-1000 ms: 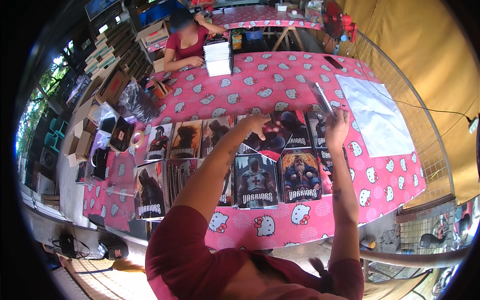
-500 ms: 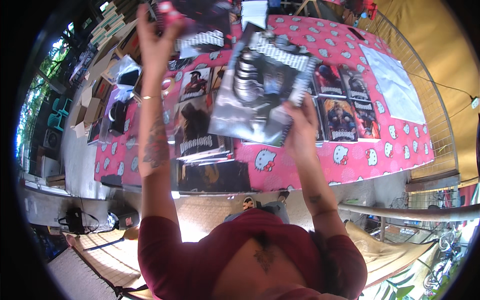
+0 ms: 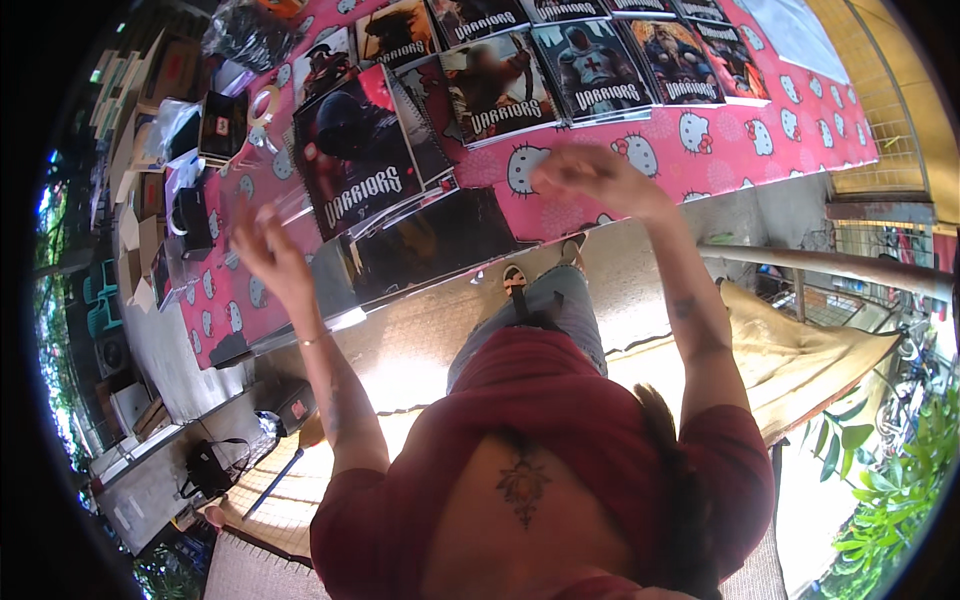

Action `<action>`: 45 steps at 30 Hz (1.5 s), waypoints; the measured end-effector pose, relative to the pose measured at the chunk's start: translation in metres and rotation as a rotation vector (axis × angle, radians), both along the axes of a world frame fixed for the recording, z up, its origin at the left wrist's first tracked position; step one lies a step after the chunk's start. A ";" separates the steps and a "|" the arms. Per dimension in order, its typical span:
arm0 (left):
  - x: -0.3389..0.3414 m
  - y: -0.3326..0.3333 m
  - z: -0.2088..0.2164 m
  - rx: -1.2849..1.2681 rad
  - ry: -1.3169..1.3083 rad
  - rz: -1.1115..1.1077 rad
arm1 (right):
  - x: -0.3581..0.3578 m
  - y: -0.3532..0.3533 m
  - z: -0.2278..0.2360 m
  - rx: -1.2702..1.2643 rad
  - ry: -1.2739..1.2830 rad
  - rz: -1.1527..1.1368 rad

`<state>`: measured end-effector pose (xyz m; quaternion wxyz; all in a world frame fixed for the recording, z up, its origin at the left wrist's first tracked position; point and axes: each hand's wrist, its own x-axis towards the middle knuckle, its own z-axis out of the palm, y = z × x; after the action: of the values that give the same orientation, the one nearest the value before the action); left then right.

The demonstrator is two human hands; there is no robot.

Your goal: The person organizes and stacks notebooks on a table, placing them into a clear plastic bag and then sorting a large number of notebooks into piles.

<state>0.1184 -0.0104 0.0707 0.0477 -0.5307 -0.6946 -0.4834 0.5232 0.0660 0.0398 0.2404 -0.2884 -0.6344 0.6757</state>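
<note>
My left hand hovers over the table's near left edge, fingers spread, with nothing in it. Closest to it lies a spiral notebook with a dark hooded figure and a red corner, tilted on a stack. My right hand is above the front of the pink tablecloth, its fingers loosely bent and empty. Beyond it are stacked notebooks: one with an archer, one with a knight bearing a red cross, and one with a bearded warrior.
A dark printed sheet lies at the near edge. On the left are a tape roll, a black plastic bundle, a dark box and cardboard boxes. White paper lies far right; a metal pole runs nearby.
The shiny knight notebook has left my right hand. A dark, red-cornered notebook now tops the left stack. Both hands have come back toward me, and the view has shifted and turned.
</note>
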 end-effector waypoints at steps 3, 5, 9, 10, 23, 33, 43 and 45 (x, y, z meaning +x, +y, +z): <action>0.009 -0.018 -0.023 0.175 -0.161 -0.031 | 0.058 -0.050 -0.059 -0.369 -0.272 0.182; 0.017 -0.032 -0.062 0.163 -0.157 -0.096 | 0.078 -0.089 -0.131 -0.511 -0.519 0.067; 0.040 -0.063 -0.141 -0.047 -0.358 -0.123 | 0.107 -0.167 -0.315 -0.284 -0.804 -0.367; 0.043 -0.072 -0.151 -0.103 -0.423 -0.104 | 0.105 -0.179 -0.344 -0.320 -0.811 -0.504; 0.054 -0.101 -0.164 -0.359 -0.134 -0.157 | 0.023 -0.158 -0.445 0.122 -1.192 -0.090; 0.055 -0.097 -0.166 -0.373 -0.041 -0.175 | 0.058 -0.129 -0.423 -0.095 -0.925 -0.072; 0.057 -0.093 -0.173 -0.378 -0.038 -0.089 | 0.048 -0.116 -0.361 -0.257 -0.904 -0.463; 0.058 -0.091 -0.172 -0.379 0.001 -0.086 | 0.075 -0.119 -0.388 -0.080 -0.944 -0.379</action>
<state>0.1761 -0.1014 -0.1012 -0.0733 -0.5598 -0.7498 -0.3451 0.5979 -0.0532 -0.3481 0.0348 -0.6814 -0.5839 0.4400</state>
